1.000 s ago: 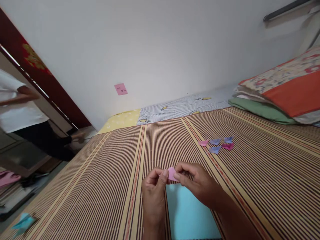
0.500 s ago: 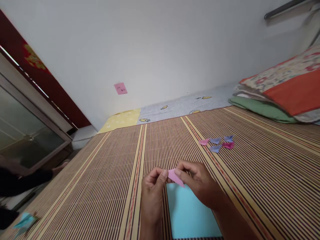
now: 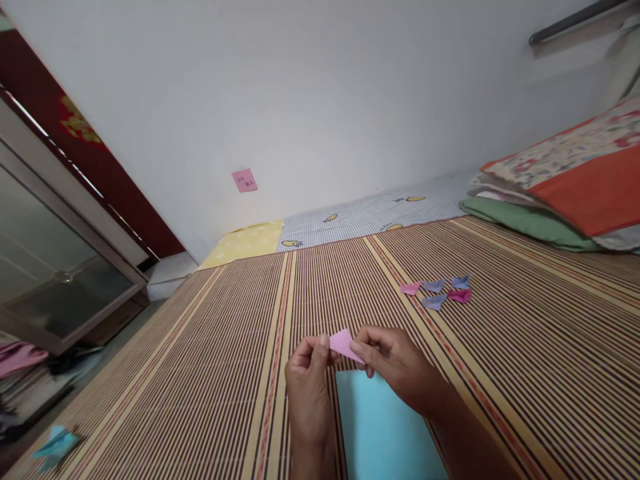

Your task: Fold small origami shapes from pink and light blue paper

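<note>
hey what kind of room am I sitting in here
Probably a bedroom: a striped woven mat covers what looks like a bed, patterned bedding shows along the wall, and pillows or cushions are stacked at the right.

Soft, dim light; wall brightest mid-frame; edges stretched and blurry
</note>
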{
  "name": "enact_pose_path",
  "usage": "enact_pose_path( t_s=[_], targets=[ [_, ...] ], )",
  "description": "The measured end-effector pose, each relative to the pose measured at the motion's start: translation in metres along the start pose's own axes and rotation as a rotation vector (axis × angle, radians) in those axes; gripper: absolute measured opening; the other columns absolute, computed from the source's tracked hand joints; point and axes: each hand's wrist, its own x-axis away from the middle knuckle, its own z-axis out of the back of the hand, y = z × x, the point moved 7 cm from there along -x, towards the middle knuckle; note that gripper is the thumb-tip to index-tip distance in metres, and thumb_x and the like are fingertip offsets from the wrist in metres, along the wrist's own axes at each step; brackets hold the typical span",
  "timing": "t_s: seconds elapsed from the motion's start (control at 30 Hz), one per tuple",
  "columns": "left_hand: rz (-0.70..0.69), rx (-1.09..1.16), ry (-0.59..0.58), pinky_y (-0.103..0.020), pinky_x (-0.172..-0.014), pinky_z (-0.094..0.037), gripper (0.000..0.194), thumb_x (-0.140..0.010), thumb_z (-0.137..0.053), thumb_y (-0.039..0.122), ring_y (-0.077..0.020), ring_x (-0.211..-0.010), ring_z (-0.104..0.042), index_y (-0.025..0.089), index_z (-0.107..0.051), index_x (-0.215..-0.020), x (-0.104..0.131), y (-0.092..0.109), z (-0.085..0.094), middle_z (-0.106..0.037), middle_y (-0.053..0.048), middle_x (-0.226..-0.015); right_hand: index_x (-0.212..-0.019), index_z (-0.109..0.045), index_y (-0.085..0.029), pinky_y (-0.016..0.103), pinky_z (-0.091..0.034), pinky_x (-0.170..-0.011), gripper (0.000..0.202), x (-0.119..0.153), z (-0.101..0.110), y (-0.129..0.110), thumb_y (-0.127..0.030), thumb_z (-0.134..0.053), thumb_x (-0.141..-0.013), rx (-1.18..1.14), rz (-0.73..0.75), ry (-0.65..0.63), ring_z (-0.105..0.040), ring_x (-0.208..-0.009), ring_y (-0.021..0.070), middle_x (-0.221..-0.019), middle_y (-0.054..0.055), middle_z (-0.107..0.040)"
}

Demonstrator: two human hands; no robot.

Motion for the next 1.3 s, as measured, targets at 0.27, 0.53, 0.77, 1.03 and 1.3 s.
enact_pose_path(
  t_s=[0.27, 0.53, 0.77, 1.03, 1.3],
  targets=[
    [-0.062, -0.145, -0.124, -0.025, -0.077, -0.053, 0.032, -0.077, -0.084, 0.030, -0.0152, -0.081, -0.066, 0.020, -0.075, -0.105, 0.002, 0.014, -0.004, -0.072, -0.003, -0.088, -0.065, -0.051, -0.020, 0.026, -0.033, -0.053, 0.036, -0.002, 0.008, 0.013, -0.042, -0.058, -0.094, -0.116, -0.048, 0.024, -0.043, -0.052, 0.0119, -0.057, -0.005, -0.048],
    [-0.105, -0.228, -0.215, -0.028, -0.080, -0.055, 0.029, -0.079, -0.081, 0.028, -0.0209, -0.091, -0.069, 0.020, -0.076, -0.106, 0.010, 0.015, -0.015, -0.076, -0.009, -0.099, -0.064, -0.052, -0.020, 0.025, -0.031, -0.050, 0.040, -0.003, 0.007, 0.015, -0.049, -0.061, -0.091, -0.198, -0.047, -0.004, -0.041, -0.051, 0.0111, -0.055, -0.005, -0.047],
    [-0.156, -0.348, -0.223, -0.029, -0.079, -0.055, 0.028, -0.079, -0.081, 0.027, -0.0202, -0.087, -0.068, 0.020, -0.077, -0.106, 0.013, 0.016, -0.019, -0.076, -0.008, -0.096, -0.065, -0.052, -0.020, 0.024, -0.031, -0.051, 0.041, 0.000, 0.016, 0.012, -0.049, -0.061, -0.092, -0.155, -0.028, 0.007, -0.041, -0.051, 0.0111, -0.055, -0.005, -0.046],
    [-0.142, -0.318, -0.183, -0.030, -0.078, -0.057, 0.025, -0.077, -0.082, 0.026, -0.0222, -0.087, -0.071, 0.018, -0.078, -0.101, 0.014, 0.011, -0.018, -0.078, -0.010, -0.097, -0.075, -0.057, -0.019, 0.025, -0.037, -0.054, 0.038, 0.001, 0.020, 0.005, -0.052, -0.060, -0.094, -0.143, -0.011, 0.039, -0.047, -0.054, 0.0121, -0.058, -0.005, -0.049],
    [-0.136, -0.278, -0.139, -0.032, -0.083, -0.058, 0.023, -0.078, -0.081, 0.031, -0.0243, -0.093, -0.074, 0.018, -0.078, -0.096, 0.013, 0.012, -0.022, -0.079, -0.010, -0.097, -0.101, -0.068, -0.017, 0.027, -0.048, -0.063, 0.042, 0.000, 0.019, 0.001, -0.057, -0.054, -0.097, -0.295, -0.039, 0.083, -0.059, -0.067, 0.0156, -0.076, 0.002, -0.063]
  ],
)
